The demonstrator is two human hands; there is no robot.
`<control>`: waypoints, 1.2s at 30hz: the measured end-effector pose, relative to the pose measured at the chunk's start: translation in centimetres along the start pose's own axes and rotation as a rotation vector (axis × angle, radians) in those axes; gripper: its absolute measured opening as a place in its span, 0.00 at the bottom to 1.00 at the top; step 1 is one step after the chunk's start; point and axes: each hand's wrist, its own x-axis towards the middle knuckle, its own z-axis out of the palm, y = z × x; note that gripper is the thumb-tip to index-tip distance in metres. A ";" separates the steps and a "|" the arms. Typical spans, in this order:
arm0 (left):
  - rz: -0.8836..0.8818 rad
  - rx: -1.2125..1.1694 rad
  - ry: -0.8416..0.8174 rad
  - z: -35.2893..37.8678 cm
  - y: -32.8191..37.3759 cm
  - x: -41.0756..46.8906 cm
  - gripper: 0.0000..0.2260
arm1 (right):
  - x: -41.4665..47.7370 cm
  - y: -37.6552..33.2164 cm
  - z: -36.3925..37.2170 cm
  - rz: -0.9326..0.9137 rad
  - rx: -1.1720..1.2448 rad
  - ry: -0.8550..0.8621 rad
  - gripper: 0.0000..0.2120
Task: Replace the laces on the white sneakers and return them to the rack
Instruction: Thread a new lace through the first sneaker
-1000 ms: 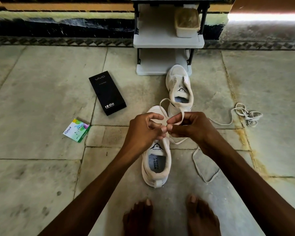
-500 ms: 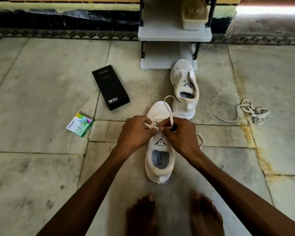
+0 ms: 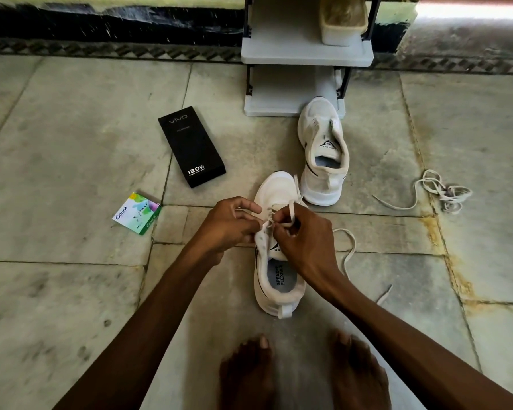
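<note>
A white sneaker [image 3: 279,279] lies on the stone floor in front of me, heel towards me. My left hand [image 3: 230,224] pinches its left eyelet flap. My right hand [image 3: 302,235] pinches the white lace [image 3: 348,250] over the eyelets; the lace's loose end trails to the right of the shoe. A second white sneaker [image 3: 323,161] without a lace stands farther back, close to the grey shoe rack [image 3: 305,54]. Another loose lace [image 3: 439,192] lies bunched on the floor at the right.
A black phone box [image 3: 191,146] and a small green Odonil packet [image 3: 137,213] lie on the floor to the left. A beige box [image 3: 342,22] sits on the rack's shelf. My bare feet [image 3: 302,374] are just behind the near sneaker.
Both hands came down from above the sneaker onto its eyelets, bringing the lace with them. The lace's free end now lies closer beside the shoe.
</note>
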 end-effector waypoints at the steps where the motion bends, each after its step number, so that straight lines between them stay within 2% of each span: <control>1: -0.002 -0.009 0.001 0.0 0.0 0.0 0.12 | -0.1 0.1 0.2 -0.010 0.014 0.008 0.01; 14: 0.017 0.013 0.022 0.5 -0.2 0.1 0.06 | -0.4 1.0 0.5 -0.059 0.103 0.020 0.02; 21: 0.092 0.070 0.029 0.8 -0.4 -0.1 0.05 | -0.7 1.0 1.0 -0.024 0.169 0.074 0.05; 32: 0.161 0.153 0.152 1.7 -1.3 -0.3 0.03 | -0.5 0.9 1.0 0.038 0.221 0.087 0.07; 36: 0.193 0.276 0.168 1.5 -1.6 0.2 0.01 | -0.2 0.9 0.9 0.058 0.191 0.075 0.07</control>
